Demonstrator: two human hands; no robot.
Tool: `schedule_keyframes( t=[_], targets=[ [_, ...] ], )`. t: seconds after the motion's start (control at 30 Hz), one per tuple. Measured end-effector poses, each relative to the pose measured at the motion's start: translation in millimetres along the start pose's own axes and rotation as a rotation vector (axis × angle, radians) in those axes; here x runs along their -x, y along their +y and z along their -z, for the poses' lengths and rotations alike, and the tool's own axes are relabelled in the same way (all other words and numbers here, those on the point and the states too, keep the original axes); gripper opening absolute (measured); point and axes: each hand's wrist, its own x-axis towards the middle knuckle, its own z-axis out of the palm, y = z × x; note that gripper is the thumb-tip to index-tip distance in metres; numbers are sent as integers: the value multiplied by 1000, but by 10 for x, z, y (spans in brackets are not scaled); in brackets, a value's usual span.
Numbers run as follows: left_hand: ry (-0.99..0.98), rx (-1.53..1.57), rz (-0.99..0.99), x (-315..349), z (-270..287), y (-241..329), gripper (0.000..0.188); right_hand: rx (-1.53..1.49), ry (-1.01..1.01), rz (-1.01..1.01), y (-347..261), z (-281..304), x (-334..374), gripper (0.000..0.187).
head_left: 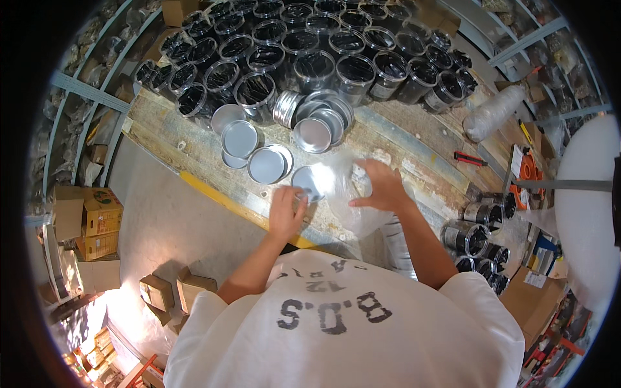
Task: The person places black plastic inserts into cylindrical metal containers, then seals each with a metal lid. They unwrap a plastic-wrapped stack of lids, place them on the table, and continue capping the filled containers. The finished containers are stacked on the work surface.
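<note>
My left hand [285,211] is at the table's near edge, fingers slightly bent and apart, with nothing seen in it. Its fingertips are beside a round silver lid [306,183] lying flat; whether they touch it I cannot tell. My right hand [386,186] has its thumb and fingers spread wide against a crumpled clear plastic bag [352,213], which partly covers that lid. Below the bag, a ribbed silver stack [397,244] shows beside my right forearm. More silver lids lie to the left, among them one lid [265,165] and another [239,139].
Many clear jars with black contents [315,67] crowd the far side of the worn wooden table [401,139]. A heap of lids [314,134] sits before them. Right are a red cutter [470,158], a wrapped roll [495,113] and tipped jars [467,238]. Cardboard boxes [100,223] stand left.
</note>
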Motion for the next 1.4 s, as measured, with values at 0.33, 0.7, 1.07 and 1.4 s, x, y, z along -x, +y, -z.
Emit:
schedule_keyframes(
  t=[0.33, 0.7, 1.07, 1.4],
  targets=[
    [-280, -552, -239, -378, -219, -57, 86, 279, -133, -128, -298, 94, 285, 100],
    [-315, -382, -240, -503, -239, -139, 97, 70, 164, -917, 37, -245, 865, 115],
    [-379, -204, -710, -960, -492, 587, 96, -21, 248, -790, 111, -276, 1089, 95],
    [-318, 1126, 742, -1111, -1150, 1530, 96, -565, 196, -820, 517, -90, 924, 115]
  ],
)
